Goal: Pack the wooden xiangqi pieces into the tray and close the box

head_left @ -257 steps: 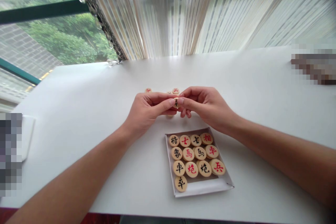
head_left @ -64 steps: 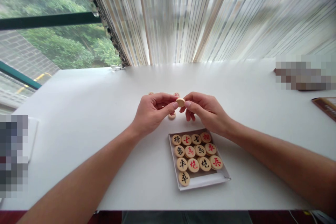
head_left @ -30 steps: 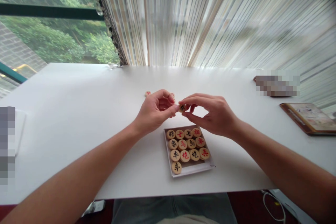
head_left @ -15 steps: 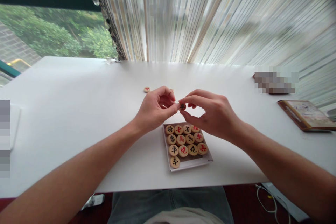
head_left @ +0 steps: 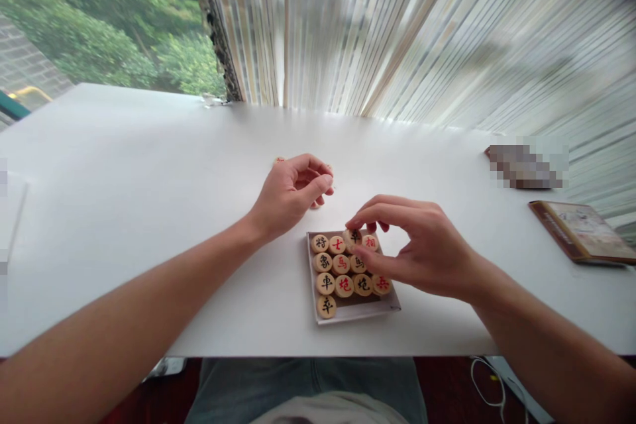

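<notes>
A wooden Chinese chess piece (head_left: pixel 354 236) with a black character is pinched between the thumb and fingers of my right hand (head_left: pixel 415 245). It is held over the back row of a shallow open box (head_left: pixel 358 312). Rows of round pieces lie face up in this box, marked in red or black; a black-marked piece (head_left: pixel 326 307) sits alone at the front left. Behind the box, my left hand (head_left: pixel 295 189) hovers above the table, fingers loosely curled and no piece visible in them. It partly hides a few loose pieces, among them a red-marked piece (head_left: pixel 279 160).
The white table (head_left: pixel 124 212) stretches toward a window and a striped curtain (head_left: pixel 338 26). At the right lie a brown-edged book or box (head_left: pixel 581 232) and a blurred-out item (head_left: pixel 524 167). A white cable (head_left: pixel 479 391) hangs below the front edge.
My hands have come apart. The right one has carried the chess piece toward me and down over the box, while the left stays behind, its fingers off the piece.
</notes>
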`<state>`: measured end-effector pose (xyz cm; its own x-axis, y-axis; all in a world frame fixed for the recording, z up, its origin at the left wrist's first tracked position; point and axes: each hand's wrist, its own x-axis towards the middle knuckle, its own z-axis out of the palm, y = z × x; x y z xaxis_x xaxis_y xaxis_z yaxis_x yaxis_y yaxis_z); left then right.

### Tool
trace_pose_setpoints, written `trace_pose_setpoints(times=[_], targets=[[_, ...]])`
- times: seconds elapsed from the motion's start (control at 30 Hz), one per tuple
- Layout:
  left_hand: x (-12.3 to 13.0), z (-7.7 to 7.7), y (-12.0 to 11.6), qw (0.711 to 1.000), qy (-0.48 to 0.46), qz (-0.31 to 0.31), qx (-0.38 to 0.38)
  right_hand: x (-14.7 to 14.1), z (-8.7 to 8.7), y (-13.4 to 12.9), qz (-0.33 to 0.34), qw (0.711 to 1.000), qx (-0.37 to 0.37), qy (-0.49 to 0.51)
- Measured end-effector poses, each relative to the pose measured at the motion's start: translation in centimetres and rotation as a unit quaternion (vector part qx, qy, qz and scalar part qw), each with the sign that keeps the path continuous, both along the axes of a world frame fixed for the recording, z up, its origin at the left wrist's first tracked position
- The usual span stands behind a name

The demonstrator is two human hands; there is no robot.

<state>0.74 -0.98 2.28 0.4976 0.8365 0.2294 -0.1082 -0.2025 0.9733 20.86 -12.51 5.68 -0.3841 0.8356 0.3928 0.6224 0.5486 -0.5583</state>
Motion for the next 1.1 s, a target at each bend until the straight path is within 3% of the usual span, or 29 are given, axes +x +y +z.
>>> trace_pose_setpoints(times=[0.6, 1.1], targets=[[0.3, -0.8, 0.1, 1.0, 0.001, -0.006, 0.002, -2.3, -1.5, -2.7, 0.144, 0.988, -0.037, -0.033], [0.4, -0.8, 0.0, 1.0, -0.005, -0.016, 0.01, -2.9, -1.7, -2.9, 0.159, 0.984, -0.029, -0.069]])
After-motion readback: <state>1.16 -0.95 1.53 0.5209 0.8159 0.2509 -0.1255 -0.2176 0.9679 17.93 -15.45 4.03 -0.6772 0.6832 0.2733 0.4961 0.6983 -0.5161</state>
